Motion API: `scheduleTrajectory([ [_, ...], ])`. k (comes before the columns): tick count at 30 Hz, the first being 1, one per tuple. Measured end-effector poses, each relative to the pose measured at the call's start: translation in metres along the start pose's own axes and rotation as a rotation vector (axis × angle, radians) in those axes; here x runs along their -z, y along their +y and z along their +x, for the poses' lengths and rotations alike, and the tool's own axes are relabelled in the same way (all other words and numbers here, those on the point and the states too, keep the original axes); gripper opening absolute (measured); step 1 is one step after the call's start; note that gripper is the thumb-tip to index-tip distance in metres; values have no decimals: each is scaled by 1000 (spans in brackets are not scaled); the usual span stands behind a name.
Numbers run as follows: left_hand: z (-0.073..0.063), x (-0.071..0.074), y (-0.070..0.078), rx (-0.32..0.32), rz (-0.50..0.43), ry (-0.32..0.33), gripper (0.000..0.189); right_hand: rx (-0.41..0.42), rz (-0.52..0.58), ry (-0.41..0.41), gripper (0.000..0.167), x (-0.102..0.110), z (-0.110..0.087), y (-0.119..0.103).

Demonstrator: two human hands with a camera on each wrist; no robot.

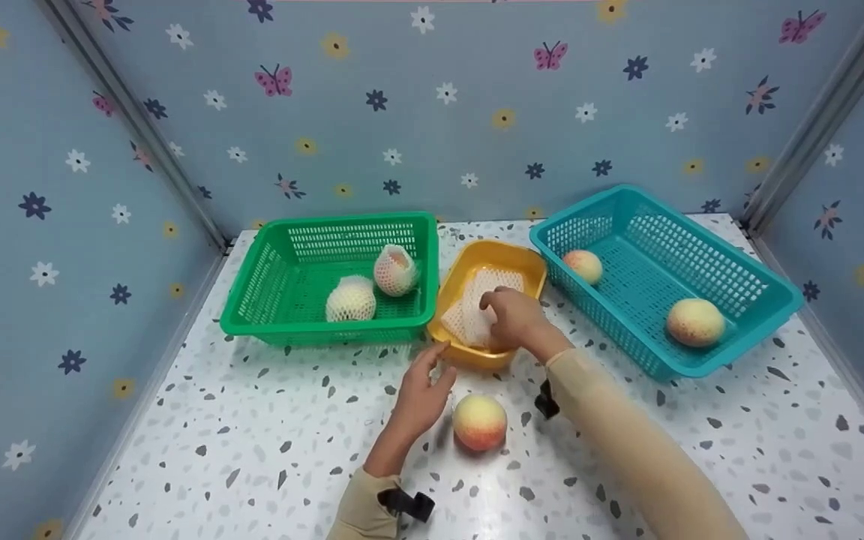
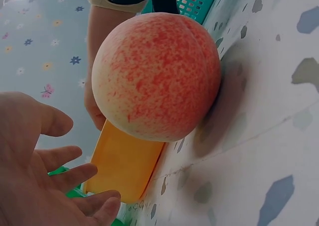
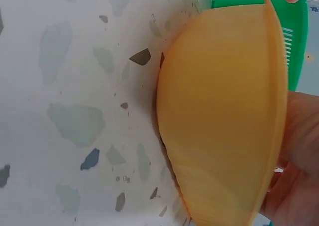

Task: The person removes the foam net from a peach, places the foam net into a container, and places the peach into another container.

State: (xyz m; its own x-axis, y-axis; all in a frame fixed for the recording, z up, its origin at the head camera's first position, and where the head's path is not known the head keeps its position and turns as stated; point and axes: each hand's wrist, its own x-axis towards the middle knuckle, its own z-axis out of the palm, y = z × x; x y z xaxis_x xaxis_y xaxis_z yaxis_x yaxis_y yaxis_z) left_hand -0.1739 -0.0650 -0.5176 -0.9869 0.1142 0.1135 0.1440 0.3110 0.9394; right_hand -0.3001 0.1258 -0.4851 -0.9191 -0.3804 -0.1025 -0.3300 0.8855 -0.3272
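Note:
In the head view my right hand [image 1: 518,319] reaches into the yellow basin [image 1: 462,356], its bent fingers at the white foam net sleeves [image 1: 475,304] lying there. The basin wall [image 3: 219,101] covers those fingertips in the right wrist view, so I cannot tell whether they pinch a sleeve. My left hand [image 1: 423,390] is held with fingers spread and nothing in them, fingertips near the basin's front rim. Right of that hand, a bare yellow-and-red peach [image 1: 480,424] sits on the speckled table; it looms large beside the open palm [image 2: 25,156] in the left wrist view.
Left of the basin stands a green basket [image 1: 327,328] with two peaches in foam nets [image 1: 351,300]. A teal basket [image 1: 604,315] stands angled at the right, holding two bare peaches [image 1: 695,322]. Flower-patterned walls [image 1: 432,97] enclose the table at the back and sides.

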Motion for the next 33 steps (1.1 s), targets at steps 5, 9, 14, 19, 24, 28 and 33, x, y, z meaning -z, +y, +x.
scheduleTrajectory([
  [5, 0, 1, -3, 8, 15, -1, 46, 47, 67, 69, 28, 14, -15, 1],
  [9, -2, 3, -6, 1, 37, -9, 45, 110, 117, 132, 24, 29, -31, 0],
  [14, -5, 6, -7, 22, 47, -9, 42, 200, 159, 160, 20, 41, -56, -3],
  [19, -8, 9, -6, 70, 66, -22, 40, 270, 211, 159, 14, 43, -85, -10],
  [24, -9, 11, -4, 112, 73, -29, 38, 374, 246, 148, 12, 39, -108, -17],
  [28, -8, 12, -4, 116, 78, -23, 35, 441, 269, 168, 13, 34, -120, -20],
  [33, -7, 13, -4, 116, 85, -22, 33, 481, 229, 159, 27, 22, -130, -24],
])
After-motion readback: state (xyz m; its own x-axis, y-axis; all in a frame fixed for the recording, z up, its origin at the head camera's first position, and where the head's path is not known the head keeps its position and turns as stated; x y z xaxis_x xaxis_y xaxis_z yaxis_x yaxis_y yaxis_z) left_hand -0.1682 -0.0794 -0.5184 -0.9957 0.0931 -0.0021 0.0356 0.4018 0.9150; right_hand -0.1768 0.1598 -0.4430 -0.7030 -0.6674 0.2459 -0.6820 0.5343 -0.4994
